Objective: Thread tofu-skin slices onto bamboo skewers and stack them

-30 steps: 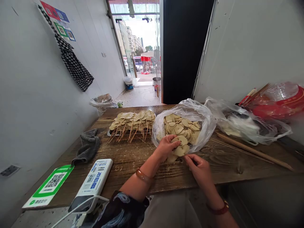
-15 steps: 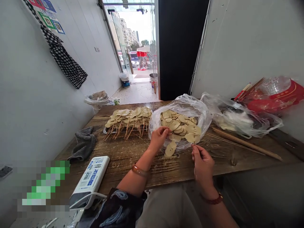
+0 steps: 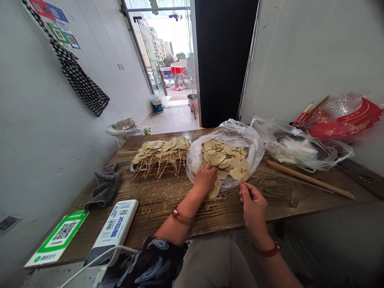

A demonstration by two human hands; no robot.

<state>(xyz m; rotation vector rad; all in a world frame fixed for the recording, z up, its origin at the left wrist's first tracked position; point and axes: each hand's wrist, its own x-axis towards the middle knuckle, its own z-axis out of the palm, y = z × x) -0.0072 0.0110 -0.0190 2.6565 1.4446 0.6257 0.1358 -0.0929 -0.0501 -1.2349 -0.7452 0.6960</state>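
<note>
- Clearly the biggest thing is the wooden bench, dark and grainy, running across in front of the person and carrying all that the hands work with.
- Next comes the open plastic bag, sitting ahead of both hands, its mouth spread toward the person and filled with thin pale slices.
- To the left of the bag, just beside it, a stack of skewered slices rests on a tray, stick ends pointing toward the person.
- Well to the right lies a bundle of skewers, with a few lying loose alongside it.
- The left hand reaches over the bag's near edge, fingers turned down at the slices; its back hides the fingertips, so I cannot tell whether they are gripping one.
- The right hand, apart from the left and just in front of the bag, has thumb and finger pinched together on a stick end.
- Two threaded slices lie just beyond those fingertips, over the bag's near right part.
- Smallest is the thin stick, mostly hidden by slices and fingers.
</note>
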